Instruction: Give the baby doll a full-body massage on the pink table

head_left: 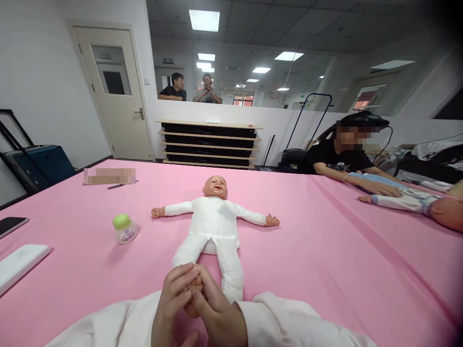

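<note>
A baby doll [216,219] with a white cloth body lies face up on the pink-covered table [307,270], arms spread and head away from me. My left hand [173,291] is wrapped around the doll's foot [195,294], on the leg at the left. From the other side my right hand [219,311] closes on the same foot, its thumb resting against the sole. Between my fingers only part of the foot shows. The doll's other leg [231,272] stretches toward me beside my right hand, its foot hidden.
Left of the doll stands a jar with a green lid [125,229]. A white box-like device [23,265], a phone [12,225] and a pen [122,184] lie further left. At the right a co-worker [349,149] leans over another doll [408,197]. Two people stand behind the window.
</note>
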Tool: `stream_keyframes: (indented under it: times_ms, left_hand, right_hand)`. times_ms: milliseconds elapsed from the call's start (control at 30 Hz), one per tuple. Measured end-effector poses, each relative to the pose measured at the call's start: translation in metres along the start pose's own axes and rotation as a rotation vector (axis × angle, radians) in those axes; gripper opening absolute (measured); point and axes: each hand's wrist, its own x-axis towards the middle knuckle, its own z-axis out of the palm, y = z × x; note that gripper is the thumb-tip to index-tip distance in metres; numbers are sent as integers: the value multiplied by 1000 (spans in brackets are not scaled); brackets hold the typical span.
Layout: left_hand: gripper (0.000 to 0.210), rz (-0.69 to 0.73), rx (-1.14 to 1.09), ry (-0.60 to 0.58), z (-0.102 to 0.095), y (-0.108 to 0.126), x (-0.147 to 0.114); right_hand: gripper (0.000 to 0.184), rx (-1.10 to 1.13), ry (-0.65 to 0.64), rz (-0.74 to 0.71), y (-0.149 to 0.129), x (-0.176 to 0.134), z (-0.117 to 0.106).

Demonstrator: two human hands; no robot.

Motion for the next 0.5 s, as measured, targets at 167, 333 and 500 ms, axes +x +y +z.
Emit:
stream_keyframes:
  times_ms: [167,333,500]
  left_hand:
    - [33,-5,-56,72,10,4,-3]
    - [31,-168,-183,59,1,3,-4]
    - [31,-53,-200,37,1,4,-4]
  right_hand:
    - [52,-134,-57,-68,0,-4,-2]
    - [50,-360,-149,-112,11,-5,-5]
    - [36,-435,-25,-100,20,-9,1]
